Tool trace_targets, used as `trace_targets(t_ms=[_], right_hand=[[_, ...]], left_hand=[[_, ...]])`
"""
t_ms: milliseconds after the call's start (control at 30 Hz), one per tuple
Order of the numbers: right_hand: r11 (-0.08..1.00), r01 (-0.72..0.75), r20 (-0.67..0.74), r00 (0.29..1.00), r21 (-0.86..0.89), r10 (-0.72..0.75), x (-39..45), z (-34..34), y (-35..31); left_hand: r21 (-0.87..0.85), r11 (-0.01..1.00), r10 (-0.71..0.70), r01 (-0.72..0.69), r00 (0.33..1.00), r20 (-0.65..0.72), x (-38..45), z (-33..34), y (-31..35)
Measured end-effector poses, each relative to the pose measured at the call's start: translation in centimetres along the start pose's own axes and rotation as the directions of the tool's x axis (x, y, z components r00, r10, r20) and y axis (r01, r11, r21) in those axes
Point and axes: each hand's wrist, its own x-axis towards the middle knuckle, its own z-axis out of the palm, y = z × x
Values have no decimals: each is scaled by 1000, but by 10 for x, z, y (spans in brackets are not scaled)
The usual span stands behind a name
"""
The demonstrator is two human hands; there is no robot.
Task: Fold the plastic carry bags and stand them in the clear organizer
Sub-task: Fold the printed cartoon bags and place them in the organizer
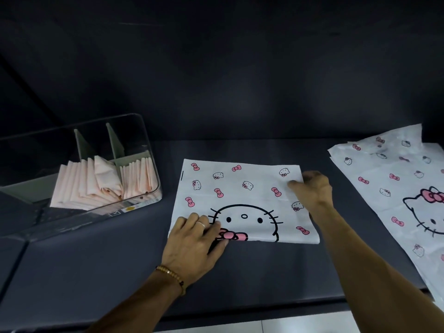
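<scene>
A white plastic bag (242,188) printed with cat faces and pink bows lies folded in half on the dark table (96,272), its fold along the near edge. My left hand (194,243) rests flat on its near left corner, fingers spread. My right hand (312,188) pinches the bag's far right corner. The clear organizer (144,140) stands at the left, with several folded pink bags (96,183) upright in its compartments.
A pile of unfolded bags (389,188) of the same print lies at the right and hangs over the table's front edge. A dark wall rises behind the table. Pale floor shows below the front edge.
</scene>
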Motion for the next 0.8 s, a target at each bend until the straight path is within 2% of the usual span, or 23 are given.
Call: trace_targets(t_ms=[100,233,267,300,367,400,467,533,567,667,800], right_hand=[[997,55,17,998,-58,-54,-1,-2,2],[988,85,2,996,-126,-85,-7,0,-1],[978,104,-38,993,-183,-113,-11,0,-2],[937,151,-84,979,-315,-186,-17,-1,-3],[758,327,-95,887,-565,-453,-42,8,-6],[695,453,-56,816,-559,-576,-60,21,-7],[624,675,94,705,-393,-703,-102,55,-7],[603,741,293,671,-295,-682,-132,81,0],[583,750,361,661,-313,-658,-137,86,6],[450,766,465,639,-459,-613,-123,68,27],[336,776,564,623,-534,-542,-100,31,52]], left_hand=[[-91,996,18,-20,1000,-16,-2,3,-2],[-150,989,7,8,995,102,-3,7,-4],[-159,987,6,14,993,122,-3,8,-4],[-168,986,6,17,991,135,-3,8,-4],[-159,987,18,7,987,157,-3,8,-4],[-144,990,29,-4,985,167,-2,7,-4],[-132,991,53,-28,981,186,-2,6,-4],[-127,991,63,-36,975,214,-1,4,-4],[-117,993,59,-33,973,224,-1,3,-4],[-121,993,33,-2,968,249,-1,1,-3],[-116,993,30,3,960,277,-2,0,-3]])
